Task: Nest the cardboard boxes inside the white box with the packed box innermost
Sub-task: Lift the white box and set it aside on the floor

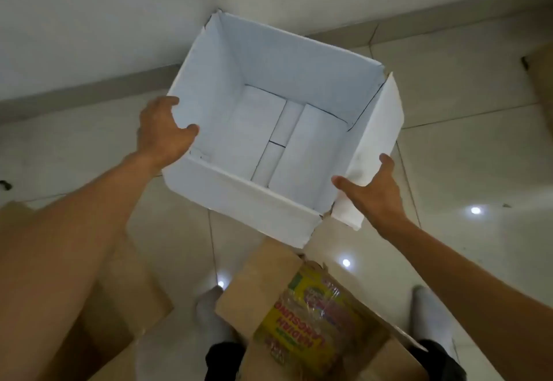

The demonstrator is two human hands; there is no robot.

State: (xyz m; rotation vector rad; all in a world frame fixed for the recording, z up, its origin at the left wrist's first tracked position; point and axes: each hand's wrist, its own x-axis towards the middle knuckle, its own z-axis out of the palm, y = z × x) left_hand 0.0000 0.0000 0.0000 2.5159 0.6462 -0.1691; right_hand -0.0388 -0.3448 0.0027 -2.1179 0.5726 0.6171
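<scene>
A large white box (302,60) sits open and empty in the middle of the head view, over a tiled floor. My left hand (163,130) grips its left wall, thumb inside the rim. My right hand (374,189) holds the folded-out right flap near the front corner. Below, between my feet, a brown cardboard box (260,285) stands open with yellow printed packets (317,314) inside. Another brown cardboard box (125,299) lies at the lower left, mostly hidden by my left forearm.
A white wall (119,36) with a grey skirting runs behind the white box. Glossy beige floor tiles (466,153) spread to the right. A brown cardboard edge (541,81) shows at the far right border. My white-socked feet (209,314) flank the packed box.
</scene>
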